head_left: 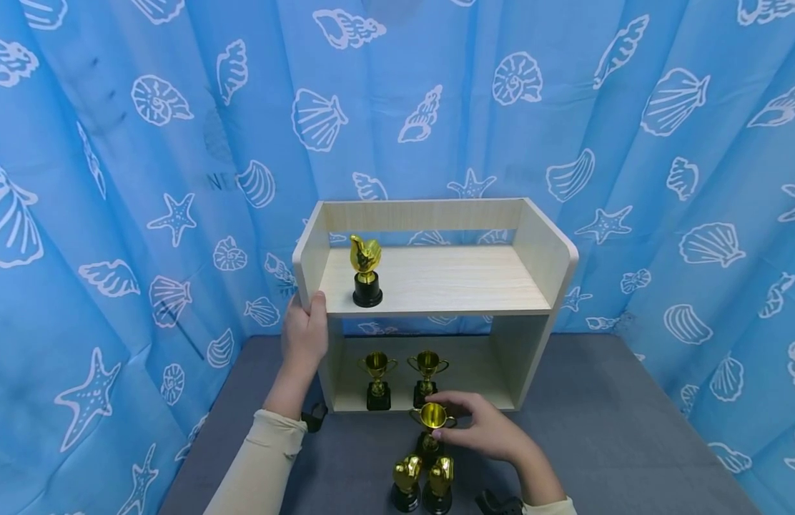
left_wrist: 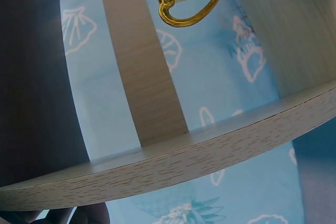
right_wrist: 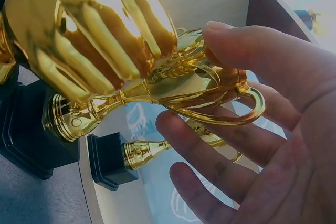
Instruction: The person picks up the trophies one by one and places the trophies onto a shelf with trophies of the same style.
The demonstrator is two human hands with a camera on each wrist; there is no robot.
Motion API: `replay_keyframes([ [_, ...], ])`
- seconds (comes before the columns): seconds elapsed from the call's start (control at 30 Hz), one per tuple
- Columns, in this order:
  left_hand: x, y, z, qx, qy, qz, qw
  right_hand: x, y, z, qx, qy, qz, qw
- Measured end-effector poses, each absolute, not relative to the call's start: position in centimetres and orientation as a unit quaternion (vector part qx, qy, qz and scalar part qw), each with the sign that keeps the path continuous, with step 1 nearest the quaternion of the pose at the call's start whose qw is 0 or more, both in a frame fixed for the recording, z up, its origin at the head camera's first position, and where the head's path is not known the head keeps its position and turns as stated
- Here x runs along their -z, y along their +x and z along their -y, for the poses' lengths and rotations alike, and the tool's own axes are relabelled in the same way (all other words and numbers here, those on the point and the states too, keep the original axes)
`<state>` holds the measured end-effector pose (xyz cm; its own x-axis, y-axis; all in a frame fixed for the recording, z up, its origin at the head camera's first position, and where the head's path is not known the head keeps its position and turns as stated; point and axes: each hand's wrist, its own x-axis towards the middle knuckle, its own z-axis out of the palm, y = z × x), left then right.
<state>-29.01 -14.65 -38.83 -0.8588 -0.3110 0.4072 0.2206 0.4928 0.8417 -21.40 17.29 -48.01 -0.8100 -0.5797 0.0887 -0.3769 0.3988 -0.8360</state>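
My left hand (head_left: 305,332) grips the left side panel (head_left: 310,257) of a pale wooden two-tier shelf; its fingertips (left_wrist: 89,214) show beside the panel edge in the left wrist view. At the shelf's front, my right hand (head_left: 484,427) holds a gold two-handled trophy cup (head_left: 432,416) by its bowl, thumb on the near side and fingers beyond. Whether its black base touches the table is unclear. Two similar trophy cups (head_left: 377,368) (head_left: 427,366) stand upright in the lower compartment. A gold hand-shaped trophy (head_left: 365,257) on a round black base occupies the upper tier's left end.
Two gold fist-shaped trophies (head_left: 407,473) (head_left: 439,478) stand side by side on the grey table (head_left: 603,429), nearer than the held cup. One of these fist trophies (right_wrist: 100,40) fills the right wrist view's upper left. Behind the shelf hangs a blue shell-patterned curtain (head_left: 397,86).
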Motion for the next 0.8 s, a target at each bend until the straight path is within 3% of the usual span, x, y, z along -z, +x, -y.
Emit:
replay_keyframes([
  [0.8, 38.9, -29.2, 14.7, 0.503, 0.032, 0.821, 0.268, 48.2, -21.6, -18.4, 0.461, -0.277, -0.838, 0.093],
])
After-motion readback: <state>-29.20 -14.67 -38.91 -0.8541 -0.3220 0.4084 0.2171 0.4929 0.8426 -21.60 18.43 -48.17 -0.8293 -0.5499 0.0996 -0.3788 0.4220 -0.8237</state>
